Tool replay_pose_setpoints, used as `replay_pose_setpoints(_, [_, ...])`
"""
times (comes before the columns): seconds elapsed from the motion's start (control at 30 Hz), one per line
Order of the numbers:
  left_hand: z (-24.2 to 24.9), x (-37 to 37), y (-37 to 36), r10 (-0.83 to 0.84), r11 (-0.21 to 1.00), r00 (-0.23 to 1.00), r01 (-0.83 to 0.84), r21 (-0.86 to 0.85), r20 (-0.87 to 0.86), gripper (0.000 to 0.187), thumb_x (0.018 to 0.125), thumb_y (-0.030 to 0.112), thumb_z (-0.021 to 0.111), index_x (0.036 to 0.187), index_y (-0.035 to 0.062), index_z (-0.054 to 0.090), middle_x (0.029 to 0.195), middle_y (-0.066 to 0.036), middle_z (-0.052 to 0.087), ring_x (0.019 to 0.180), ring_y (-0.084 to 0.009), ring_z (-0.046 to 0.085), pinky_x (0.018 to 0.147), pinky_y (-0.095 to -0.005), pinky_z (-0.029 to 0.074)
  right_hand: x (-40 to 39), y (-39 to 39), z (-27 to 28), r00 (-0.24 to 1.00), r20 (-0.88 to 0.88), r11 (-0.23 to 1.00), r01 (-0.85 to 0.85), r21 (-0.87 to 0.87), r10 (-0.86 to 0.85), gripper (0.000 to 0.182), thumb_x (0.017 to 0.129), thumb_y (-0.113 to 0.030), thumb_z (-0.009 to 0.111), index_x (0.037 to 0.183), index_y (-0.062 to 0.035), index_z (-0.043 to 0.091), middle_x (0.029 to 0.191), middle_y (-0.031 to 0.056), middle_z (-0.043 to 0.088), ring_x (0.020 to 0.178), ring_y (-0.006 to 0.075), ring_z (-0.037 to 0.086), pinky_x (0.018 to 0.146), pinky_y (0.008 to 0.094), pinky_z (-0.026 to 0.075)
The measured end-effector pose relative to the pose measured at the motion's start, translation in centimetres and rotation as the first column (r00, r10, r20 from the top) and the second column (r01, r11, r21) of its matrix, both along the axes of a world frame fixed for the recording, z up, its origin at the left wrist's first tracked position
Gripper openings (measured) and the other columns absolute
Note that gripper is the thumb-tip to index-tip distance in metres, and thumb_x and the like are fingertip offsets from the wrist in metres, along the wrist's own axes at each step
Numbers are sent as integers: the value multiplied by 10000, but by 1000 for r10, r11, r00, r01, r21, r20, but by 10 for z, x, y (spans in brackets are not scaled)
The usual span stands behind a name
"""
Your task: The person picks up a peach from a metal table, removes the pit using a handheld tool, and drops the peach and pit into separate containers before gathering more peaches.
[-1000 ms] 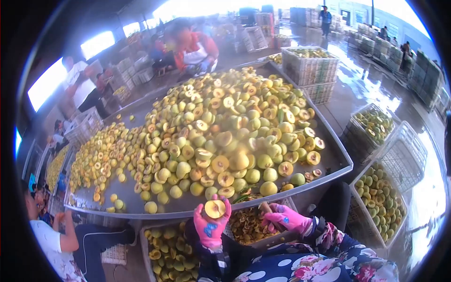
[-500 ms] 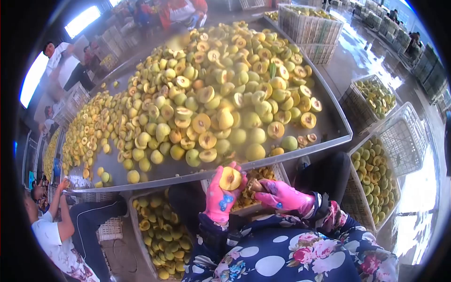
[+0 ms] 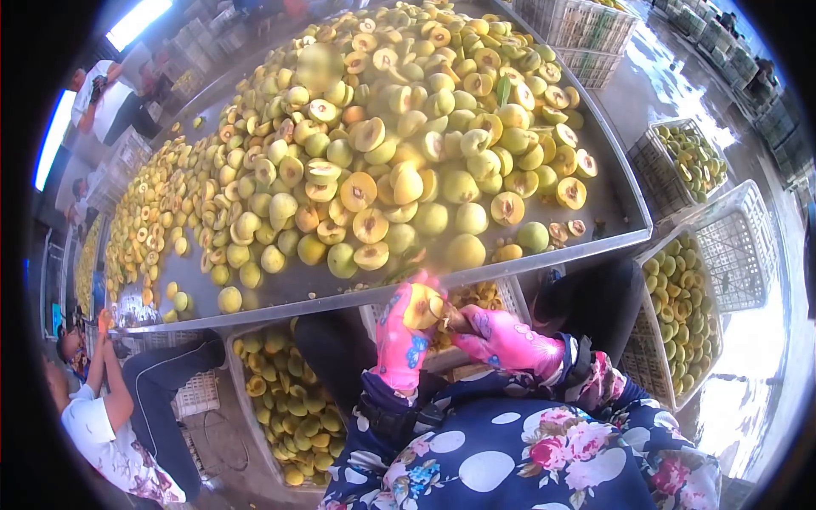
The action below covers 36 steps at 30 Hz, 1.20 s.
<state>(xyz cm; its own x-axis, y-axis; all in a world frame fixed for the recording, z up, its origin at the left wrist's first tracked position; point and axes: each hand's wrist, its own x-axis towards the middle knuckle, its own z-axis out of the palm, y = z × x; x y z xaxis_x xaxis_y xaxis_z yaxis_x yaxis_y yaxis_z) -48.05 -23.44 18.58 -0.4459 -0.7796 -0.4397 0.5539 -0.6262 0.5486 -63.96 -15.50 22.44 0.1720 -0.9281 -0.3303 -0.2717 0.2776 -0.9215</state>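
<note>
Wearing a pink glove, my left hand (image 3: 402, 340) holds a halved yellow fruit (image 3: 422, 308) near the table's front edge. My right hand (image 3: 501, 338), also in a pink glove, is closed around a small brownish thing, perhaps a tool or a fruit stone, that I cannot make out; it touches the fruit's right side. Beyond both hands, a heap of whole and halved green-yellow fruit (image 3: 357, 192) lies on the metal table (image 3: 340, 299). Beneath my hands is a crate (image 3: 512, 306) with fruit pieces in it.
A crate of fruit halves (image 3: 293, 408) stands at lower left, another (image 3: 676, 314) at right, beside an empty tilted crate (image 3: 735, 246). Stacked crates (image 3: 586, 42) stand behind the table's right side. A co-worker (image 3: 106, 408) sits at the left, hands at the table edge.
My right hand has come in against the fruit, which has turned in my left hand. The head view has shifted slightly, with the heap higher in the frame.
</note>
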Motion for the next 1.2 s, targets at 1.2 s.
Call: replay_pose_setpoints(1.2, [-22, -22, 11, 24, 993, 937, 18, -118, 348, 149, 847, 159, 661, 905, 23, 655, 803, -67, 649, 630, -146, 609, 559, -272, 520, 2, -1, -35, 951, 309, 915, -152, 374, 32, 328, 920, -321, 503, 1014, -8, 479, 684, 49, 514, 498, 128, 498, 423, 258, 424])
